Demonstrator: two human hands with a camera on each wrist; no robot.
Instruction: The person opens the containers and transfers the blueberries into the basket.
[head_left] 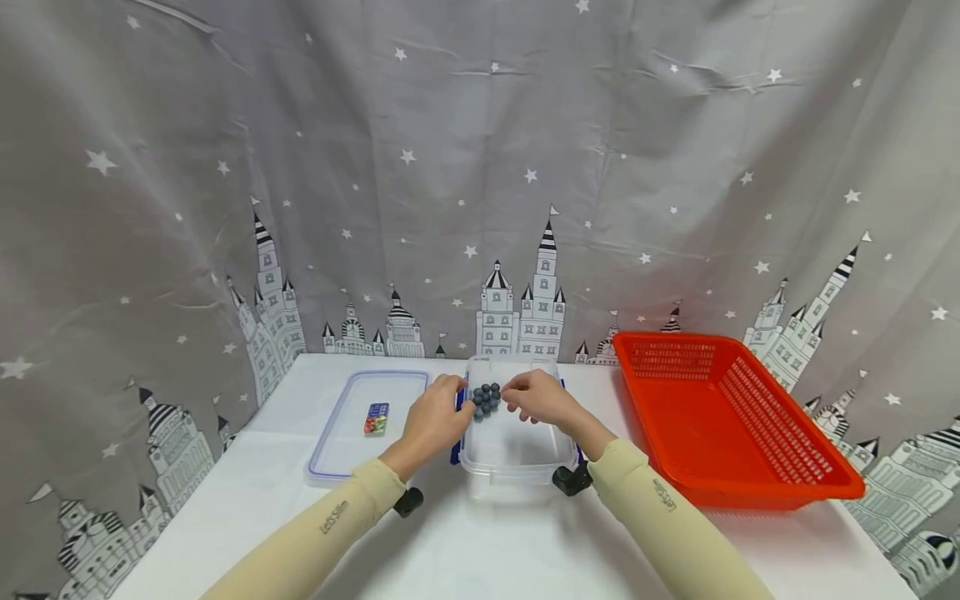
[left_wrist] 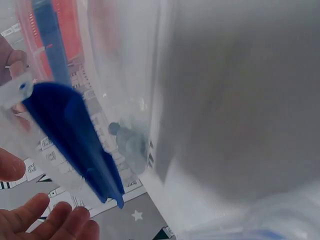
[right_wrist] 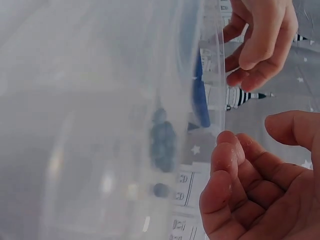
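Note:
A clear plastic box [head_left: 517, 467] stands at the middle of the table. At its left side inside lies a cluster of dark blue, round berries [head_left: 486, 401], seen blurred through the wall in both wrist views; their exact kind is unclear. My left hand [head_left: 437, 418] hovers at the box's left rim, thumb and fingers apart with nothing between them. My right hand [head_left: 542, 396] is over the box, just right of the berries. Its fingers [right_wrist: 225, 165] are loosely bent, the thumb stands off, and no berry shows between them. A blue side latch [left_wrist: 75, 140] hangs unfastened near my left fingers.
Left of the box lies its clear lid [head_left: 330, 429] with a blue-tinged border and a small colourful label [head_left: 377, 418]. A red plastic basket [head_left: 750, 492] stands at the right. Behind the white table [head_left: 480, 558] hangs a grey curtain [head_left: 450, 125] with castles and stars.

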